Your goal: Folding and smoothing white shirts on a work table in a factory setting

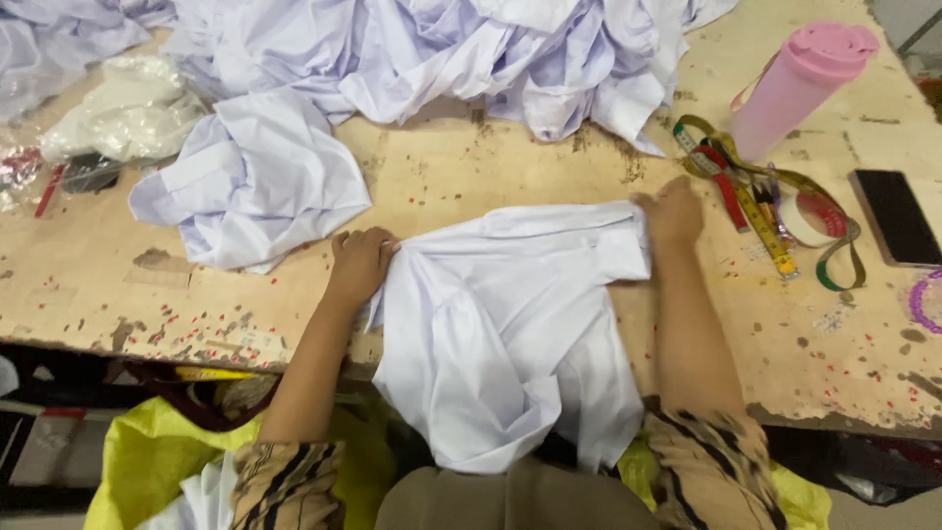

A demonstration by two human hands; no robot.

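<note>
white cloth fills the middle of the view: a white shirt [510,314] lies on the worn wooden table [471,177], with its top part flat on the wood and its lower part hanging over the near edge toward the person's lap. the left hand [360,263] is closed tight on the left edge of the shirt, with the cloth bunched up in its fingers. the right hand [672,211] rests on the top right corner of the shirt, fingers curled down over the cloth, but i cannot tell if it is pinching the cloth or just pressing on it. both arms reach out from striped brown sleeves. to the left of the left hand, close by, sits another crumpled white shirt [255,182]. at the far side of the table is a big heap of white shirts [471,49]. a clear plastic bag [123,113] lies at the far left. just to the right of the right hand is a yellow and green measuring tape [770,231], all looped and tangled, and a small roll of tape [810,218] lies inside the loops. a pink bottle [800,83] with a pink lid stands behind the tape. a dark phone [895,216] lies flat near the right edge, well apart from the hands. a yellow bag [157,456] sits below the table by the person's left side
</note>
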